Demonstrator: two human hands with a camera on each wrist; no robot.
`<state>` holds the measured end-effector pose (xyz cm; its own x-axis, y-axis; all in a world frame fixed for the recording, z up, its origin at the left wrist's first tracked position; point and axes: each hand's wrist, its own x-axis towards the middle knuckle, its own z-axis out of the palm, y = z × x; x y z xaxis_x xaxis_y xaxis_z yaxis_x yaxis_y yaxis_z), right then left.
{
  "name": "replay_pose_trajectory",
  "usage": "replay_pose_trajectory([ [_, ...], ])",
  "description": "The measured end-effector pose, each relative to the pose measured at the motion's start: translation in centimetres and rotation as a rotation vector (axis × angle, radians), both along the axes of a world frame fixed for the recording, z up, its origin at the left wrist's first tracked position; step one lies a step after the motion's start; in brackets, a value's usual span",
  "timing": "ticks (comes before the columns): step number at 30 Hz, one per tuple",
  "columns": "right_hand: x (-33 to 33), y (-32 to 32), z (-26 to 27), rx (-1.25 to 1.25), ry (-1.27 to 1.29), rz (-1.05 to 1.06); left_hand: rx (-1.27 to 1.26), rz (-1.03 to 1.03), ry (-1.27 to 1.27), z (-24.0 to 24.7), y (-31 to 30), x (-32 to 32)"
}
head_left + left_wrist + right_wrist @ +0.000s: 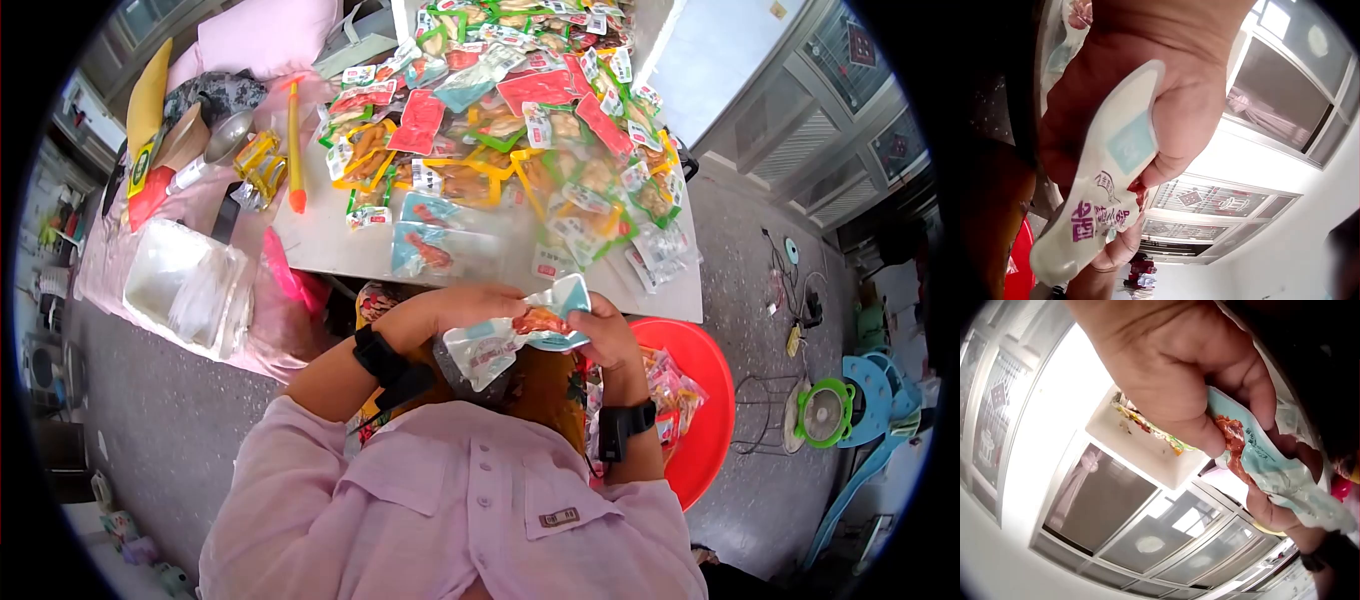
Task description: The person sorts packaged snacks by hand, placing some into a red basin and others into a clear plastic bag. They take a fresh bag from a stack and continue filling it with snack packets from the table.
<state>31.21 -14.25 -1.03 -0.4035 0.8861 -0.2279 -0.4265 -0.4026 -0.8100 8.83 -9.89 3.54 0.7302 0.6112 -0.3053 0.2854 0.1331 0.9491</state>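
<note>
A white and light-blue snack packet (488, 350), with a reddish-brown food piece pictured or showing through, is held between both hands over the lap. My left hand (482, 303) grips its far edge; in the left wrist view the thumb lies along the packet (1127, 147), which bears purple lettering. At the other end my right hand (610, 335) pinches the blue corner between thumb and fingers, and the right wrist view shows the thumb beside the reddish food (1235, 440). Two similar blue packets (425, 255) lie on the table's near part.
On the white table (330, 240) heaps of yellow-, green- and red-edged packets (500, 130) spread towards the back. Below right stands a red basin (712, 400) holding several packets. A pink-covered surface on the left bears a white foam box (150, 270) and a yellow stick (295, 150).
</note>
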Motion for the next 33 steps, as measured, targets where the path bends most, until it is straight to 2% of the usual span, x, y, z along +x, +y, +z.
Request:
replay_pose_trajectory([
  [2, 0.4, -0.8, -0.4, -0.016, 0.078, -0.153, 0.033, 0.068, -0.128, -2.3, 0.3, 0.0],
  [5, 2.4, -1.5, -1.5, 0.003, 0.143, -0.337, 0.211, 0.536, -0.155, -6.2, 2.6, -0.2],
  [6, 2.6, -1.7, -1.4, 0.023, 0.147, -0.417, 0.387, 0.645, 0.016, -5.5, 2.6, 0.1],
  [9, 3.1, -1.9, -1.3, 0.050, 0.172, -0.539, 1.181, 0.653, 0.301, -6.1, 1.8, 1.4],
  [13, 3.8, -1.6, -2.2, 0.015, 0.107, -0.647, 1.131, 0.596, 0.532, -5.5, 0.8, 3.3],
  [16, 3.0, -0.9, -2.4, -0.005, 0.066, -0.677, 1.119, 0.554, 0.580, -6.1, 1.1, 3.5],
  [19, 2.2, -0.4, -2.7, -0.023, 0.061, -0.675, 0.996, 0.574, 0.594, -6.1, 1.1, 3.5],
  [25, -0.2, 0.1, -2.6, -0.042, 0.099, -0.588, 0.989, 0.690, 0.411, -6.5, 0.6, 3.1],
  [28, -1.1, 0.7, -2.9, -0.056, 0.129, -0.542, 1.156, 0.636, 0.387, -6.1, 0.3, 3.0],
  [33, -3.8, 2.3, -3.0, -0.104, 0.172, -0.463, 1.221, 0.575, 0.399, -5.3, -0.5, 3.0],
])
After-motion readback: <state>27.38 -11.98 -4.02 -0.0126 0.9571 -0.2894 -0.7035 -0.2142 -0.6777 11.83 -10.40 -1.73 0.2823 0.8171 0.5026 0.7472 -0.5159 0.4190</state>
